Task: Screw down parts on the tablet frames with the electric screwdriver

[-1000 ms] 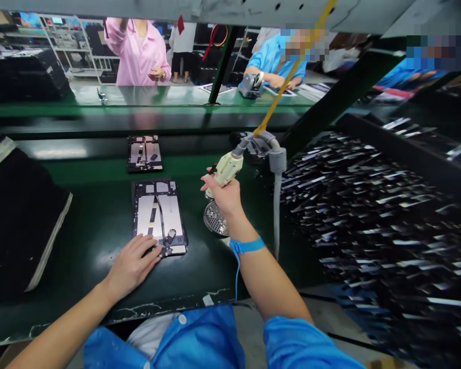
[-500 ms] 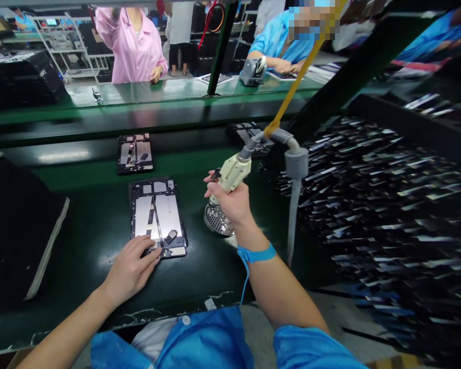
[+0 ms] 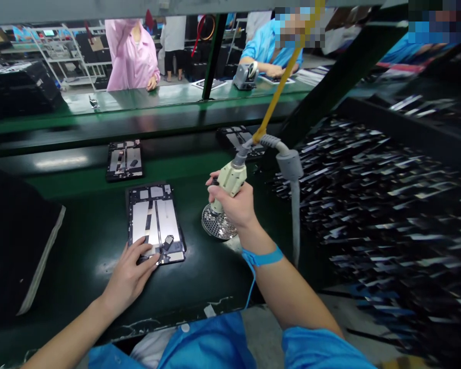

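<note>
My right hand (image 3: 234,200) is wrapped around a cream electric screwdriver (image 3: 230,177), tip down. The screwdriver's nose points into a round metal plate full of small holes (image 3: 218,225), which partly hides behind my hand. An opened tablet (image 3: 165,215) lies on the green bench with its inner side up, showing a white panel, a flat ribbon and black frame. A small dark module (image 3: 169,242) rests near its lower end. My left hand (image 3: 128,271) holds the tablet's lower left corner, fingers bent over the edge; what lies beneath the fingertips is hidden.
A yellow strap (image 3: 280,92) and grey cable (image 3: 295,215) run to the screwdriver. Two more opened tablets, one at left (image 3: 125,160) and one at right (image 3: 236,137), lie farther back. Dense dark parts (image 3: 369,205) fill the right side; a black box (image 3: 15,241) stands left. People work opposite.
The view has shifted slightly, so the bench things appear lower and a little left. The screwdriver stands more upright over the perforated plate. My left hand stays on the tablet's lower corner.
</note>
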{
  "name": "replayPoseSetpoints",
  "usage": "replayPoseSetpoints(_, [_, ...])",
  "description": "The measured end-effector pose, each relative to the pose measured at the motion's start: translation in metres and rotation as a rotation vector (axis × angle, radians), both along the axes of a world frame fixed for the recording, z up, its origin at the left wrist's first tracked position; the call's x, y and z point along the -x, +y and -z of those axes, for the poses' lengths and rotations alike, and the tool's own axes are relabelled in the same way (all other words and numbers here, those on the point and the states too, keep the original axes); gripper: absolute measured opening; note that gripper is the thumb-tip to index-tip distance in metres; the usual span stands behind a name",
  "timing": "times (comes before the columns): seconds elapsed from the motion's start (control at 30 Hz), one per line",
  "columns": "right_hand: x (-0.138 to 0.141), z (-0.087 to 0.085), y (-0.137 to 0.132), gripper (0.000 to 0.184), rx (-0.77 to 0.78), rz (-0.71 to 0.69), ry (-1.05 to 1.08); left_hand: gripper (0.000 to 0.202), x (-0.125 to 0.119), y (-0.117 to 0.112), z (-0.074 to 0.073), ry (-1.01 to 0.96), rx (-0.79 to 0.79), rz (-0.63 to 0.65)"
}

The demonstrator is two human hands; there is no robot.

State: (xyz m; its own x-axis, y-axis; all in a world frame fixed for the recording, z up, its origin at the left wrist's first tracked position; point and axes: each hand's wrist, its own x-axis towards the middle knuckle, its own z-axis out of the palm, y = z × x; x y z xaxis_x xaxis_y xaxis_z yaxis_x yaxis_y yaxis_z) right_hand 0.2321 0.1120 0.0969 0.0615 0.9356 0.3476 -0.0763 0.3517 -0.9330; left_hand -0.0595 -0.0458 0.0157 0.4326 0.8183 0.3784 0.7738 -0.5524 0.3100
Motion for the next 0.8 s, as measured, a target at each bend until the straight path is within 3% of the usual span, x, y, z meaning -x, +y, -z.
replayPoseSetpoints(0.17, [0.002, 0.014, -0.007, 0.025, -0.06, 0.114, -0.016, 0.023, -0.022, 0.027, 0.009, -0.077, -0.026, -0.01])
replayPoseSetpoints(0.33, [0.004, 0.031, -0.009, 0.027, -0.08, 0.144, 0.01, 0.018, -0.038, 0.049, 0.014, -0.102, -0.053, -0.005])
replayPoseSetpoints(0.53, [0.009, 0.042, -0.004, 0.026, -0.099, 0.181, -0.005, 0.019, -0.041, 0.049, 0.018, -0.093, -0.084, -0.013])
replayPoseSetpoints(0.8, [0.014, 0.044, -0.005, 0.027, -0.061, 0.174, -0.056, 0.019, -0.04, 0.05, 0.013, -0.108, -0.035, -0.01])
